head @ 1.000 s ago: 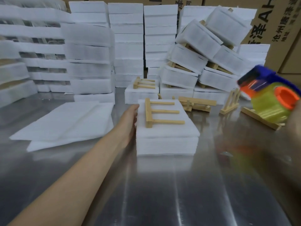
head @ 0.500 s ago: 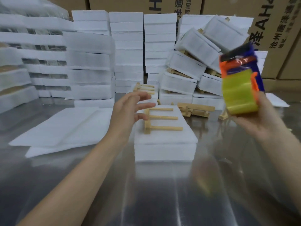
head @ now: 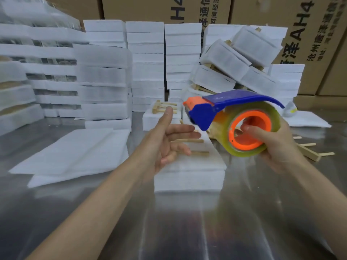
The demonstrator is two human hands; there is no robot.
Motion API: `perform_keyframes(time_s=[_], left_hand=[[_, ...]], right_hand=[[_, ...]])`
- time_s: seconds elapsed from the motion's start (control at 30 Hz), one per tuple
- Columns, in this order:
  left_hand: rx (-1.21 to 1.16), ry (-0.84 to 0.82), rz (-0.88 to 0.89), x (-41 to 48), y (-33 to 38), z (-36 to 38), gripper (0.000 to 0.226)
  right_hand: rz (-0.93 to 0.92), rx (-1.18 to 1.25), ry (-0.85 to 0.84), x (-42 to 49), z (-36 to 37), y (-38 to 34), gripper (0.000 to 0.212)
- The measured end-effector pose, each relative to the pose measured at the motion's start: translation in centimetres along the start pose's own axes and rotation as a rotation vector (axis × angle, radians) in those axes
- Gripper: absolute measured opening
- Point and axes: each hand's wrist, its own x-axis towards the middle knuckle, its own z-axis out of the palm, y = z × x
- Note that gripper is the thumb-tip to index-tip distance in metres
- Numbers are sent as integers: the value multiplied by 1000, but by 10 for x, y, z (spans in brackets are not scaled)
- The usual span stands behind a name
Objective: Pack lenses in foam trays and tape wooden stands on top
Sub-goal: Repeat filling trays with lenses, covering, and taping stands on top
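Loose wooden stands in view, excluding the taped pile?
4 stands: one on the front foam tray by the left hand, one on the tray behind it, one partly behind the tape dispenser, one on the table at far right. Others may be hidden.

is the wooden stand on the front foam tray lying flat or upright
Lying flat: the wooden stand has its pegs resting along the foam tray top, partly behind the left hand.

Single view, head-worn: we look forward and down across the steel table [head: 187, 228]. Close in, mid-frame: our left hand [head: 163, 147], and right hand [head: 279, 147] gripping the tape dispenser [head: 238, 107]. Beyond the fingertips [head: 193, 135]: foam tray stacks [head: 147, 62], then cartons [head: 139, 8] at the top edge.
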Motion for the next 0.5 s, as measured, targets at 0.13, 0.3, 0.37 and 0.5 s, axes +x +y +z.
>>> perform_keyframes(time_s=[0.13, 0.3, 0.37, 0.5], left_hand=[[-66, -40, 23, -1, 0, 3, 51], [-122, -52, 57, -3, -4, 4, 31], [-165, -56, 45, -4, -4, 4, 22], [-132, 32, 32, -5, 1, 4, 14]], right_hand=[[-14, -18, -16, -3, 5, 6, 51], [1, 37, -37, -3, 6, 8, 47], [3, 51, -38, -3, 5, 9, 46], [-4, 113, -39, -1, 2, 10, 44]])
